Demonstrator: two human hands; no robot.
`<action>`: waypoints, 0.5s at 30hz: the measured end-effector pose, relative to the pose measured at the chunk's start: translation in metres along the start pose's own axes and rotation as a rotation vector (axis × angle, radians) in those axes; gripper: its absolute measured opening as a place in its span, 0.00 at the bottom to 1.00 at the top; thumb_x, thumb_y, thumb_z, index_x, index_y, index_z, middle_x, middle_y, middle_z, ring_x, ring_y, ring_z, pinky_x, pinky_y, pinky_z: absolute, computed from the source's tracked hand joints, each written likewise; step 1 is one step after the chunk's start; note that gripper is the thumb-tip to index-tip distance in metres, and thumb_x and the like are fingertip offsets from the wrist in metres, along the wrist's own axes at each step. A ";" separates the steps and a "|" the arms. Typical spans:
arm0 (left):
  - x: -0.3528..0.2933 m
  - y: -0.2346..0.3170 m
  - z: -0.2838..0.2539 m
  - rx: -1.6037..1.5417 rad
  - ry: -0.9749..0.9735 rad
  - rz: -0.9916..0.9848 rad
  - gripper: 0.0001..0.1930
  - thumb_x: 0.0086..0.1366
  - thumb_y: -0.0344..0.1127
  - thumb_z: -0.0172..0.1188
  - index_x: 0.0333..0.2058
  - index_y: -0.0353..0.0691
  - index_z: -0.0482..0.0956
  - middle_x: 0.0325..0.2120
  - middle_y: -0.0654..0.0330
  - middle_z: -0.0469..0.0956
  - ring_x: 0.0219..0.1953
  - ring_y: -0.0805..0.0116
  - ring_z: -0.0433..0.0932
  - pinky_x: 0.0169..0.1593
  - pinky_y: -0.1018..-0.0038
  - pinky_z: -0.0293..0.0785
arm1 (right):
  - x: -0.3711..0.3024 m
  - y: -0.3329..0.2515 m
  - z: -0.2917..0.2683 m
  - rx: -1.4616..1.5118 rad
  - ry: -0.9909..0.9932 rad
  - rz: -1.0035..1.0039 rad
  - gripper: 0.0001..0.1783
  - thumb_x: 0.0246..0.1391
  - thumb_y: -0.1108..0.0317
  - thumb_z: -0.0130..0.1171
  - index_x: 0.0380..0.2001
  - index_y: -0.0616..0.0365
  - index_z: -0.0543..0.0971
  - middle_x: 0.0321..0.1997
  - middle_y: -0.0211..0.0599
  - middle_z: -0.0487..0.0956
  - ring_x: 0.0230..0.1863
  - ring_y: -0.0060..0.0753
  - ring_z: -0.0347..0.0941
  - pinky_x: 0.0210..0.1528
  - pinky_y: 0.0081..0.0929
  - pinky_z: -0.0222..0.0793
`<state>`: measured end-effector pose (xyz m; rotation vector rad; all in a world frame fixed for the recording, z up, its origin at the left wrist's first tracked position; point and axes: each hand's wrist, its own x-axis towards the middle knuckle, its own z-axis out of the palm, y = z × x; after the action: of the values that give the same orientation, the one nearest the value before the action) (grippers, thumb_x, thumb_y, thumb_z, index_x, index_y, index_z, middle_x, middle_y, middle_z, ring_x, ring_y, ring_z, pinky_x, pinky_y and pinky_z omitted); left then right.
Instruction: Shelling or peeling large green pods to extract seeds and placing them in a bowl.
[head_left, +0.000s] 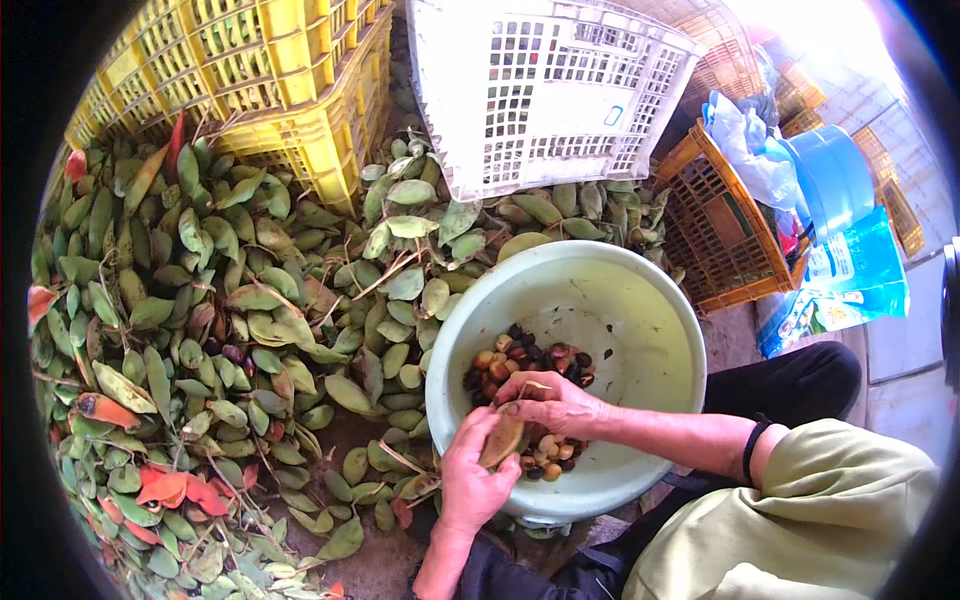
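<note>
Two bare hands meet over the left part of a pale green basin (655,340) that stands on a brown floor (375,565). The left hand (478,485) has its fingers wrapped round a green-brown pod (503,440); the right hand's (560,405) fingers pinch its upper end. Dark red, brown and tan seeds (500,365) lie in the basin, nearer its left rim. Loose green pods (260,300), some orange-red, blanket the floor left of the basin and past its far rim. There, a white crate (590,125) leans beside stacked yellow crates (290,125). Rightward stand a tilted orange-brown crate (725,295), a crumpled plastic bag (745,155), a blue tub (835,175) and a bright blue package (850,275), with pale tiles (905,315) beyond. Glare whitens the room's far right corner.
</note>
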<state>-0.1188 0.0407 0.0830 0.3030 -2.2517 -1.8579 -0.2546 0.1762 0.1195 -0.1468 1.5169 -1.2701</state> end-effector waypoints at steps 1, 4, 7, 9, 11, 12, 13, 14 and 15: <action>-0.006 -0.004 -0.001 -0.245 -0.011 -0.163 0.26 0.52 0.19 0.53 0.53 0.33 0.67 0.50 0.51 0.71 0.51 0.60 0.74 0.55 0.69 0.71 | 0.001 0.000 -0.006 -0.061 -0.023 -0.066 0.12 0.58 0.68 0.57 0.44 0.57 0.73 0.42 0.29 0.75 0.46 0.20 0.69 0.49 0.22 0.66; -0.007 -0.006 -0.013 -0.522 0.209 -0.256 0.25 0.55 0.17 0.45 0.54 0.32 0.63 0.47 0.51 0.71 0.47 0.63 0.76 0.49 0.72 0.75 | 0.008 0.010 -0.030 -0.191 -0.069 -0.244 0.11 0.57 0.72 0.56 0.44 0.58 0.73 0.43 0.28 0.74 0.50 0.21 0.67 0.55 0.26 0.64; -0.008 -0.008 -0.021 -0.379 0.277 -0.275 0.21 0.55 0.16 0.42 0.49 0.31 0.68 0.42 0.53 0.74 0.41 0.66 0.79 0.44 0.73 0.77 | 0.007 -0.002 -0.030 -0.190 -0.050 -0.187 0.11 0.55 0.76 0.53 0.42 0.57 0.73 0.43 0.27 0.73 0.48 0.21 0.68 0.50 0.24 0.66; -0.005 -0.004 -0.024 -0.317 0.308 -0.263 0.18 0.57 0.17 0.44 0.46 0.31 0.70 0.39 0.55 0.75 0.37 0.68 0.79 0.42 0.75 0.76 | 0.004 -0.014 -0.037 -0.197 -0.053 -0.138 0.12 0.54 0.78 0.51 0.42 0.55 0.73 0.44 0.26 0.73 0.46 0.19 0.68 0.45 0.21 0.66; -0.001 0.001 -0.029 -0.355 0.381 -0.271 0.17 0.58 0.19 0.45 0.47 0.31 0.70 0.39 0.56 0.76 0.36 0.69 0.79 0.41 0.77 0.76 | 0.001 -0.034 -0.047 -0.204 -0.097 -0.272 0.12 0.54 0.78 0.52 0.43 0.56 0.73 0.42 0.25 0.75 0.45 0.18 0.68 0.46 0.20 0.66; 0.000 0.002 -0.035 -0.373 0.417 -0.273 0.17 0.58 0.19 0.46 0.47 0.32 0.70 0.39 0.56 0.76 0.35 0.70 0.78 0.40 0.78 0.75 | 0.002 -0.044 -0.051 -0.205 -0.128 -0.324 0.12 0.54 0.78 0.52 0.43 0.56 0.73 0.41 0.25 0.75 0.45 0.17 0.69 0.46 0.20 0.66; -0.003 0.004 -0.042 -0.426 0.401 -0.305 0.19 0.58 0.23 0.52 0.50 0.33 0.70 0.41 0.57 0.75 0.39 0.71 0.77 0.43 0.77 0.74 | 0.005 -0.051 -0.056 -0.219 -0.137 -0.322 0.12 0.53 0.78 0.53 0.42 0.57 0.74 0.41 0.25 0.76 0.45 0.17 0.69 0.47 0.20 0.67; -0.005 0.009 -0.044 -0.454 0.327 -0.268 0.20 0.58 0.25 0.54 0.52 0.34 0.69 0.42 0.57 0.75 0.41 0.71 0.76 0.45 0.76 0.73 | 0.009 -0.058 -0.054 -0.224 -0.177 -0.319 0.12 0.53 0.78 0.53 0.42 0.58 0.74 0.41 0.26 0.76 0.45 0.17 0.69 0.48 0.20 0.67; -0.006 0.015 -0.043 -0.482 0.254 -0.233 0.22 0.58 0.26 0.56 0.53 0.34 0.68 0.44 0.57 0.75 0.43 0.70 0.75 0.46 0.75 0.73 | 0.009 -0.067 -0.049 -0.228 -0.218 -0.312 0.12 0.53 0.78 0.53 0.42 0.58 0.74 0.41 0.26 0.76 0.45 0.17 0.70 0.48 0.21 0.67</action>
<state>-0.1007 0.0046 0.1054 0.6909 -1.6004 -2.2524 -0.3296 0.1725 0.1558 -0.6711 1.4818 -1.2709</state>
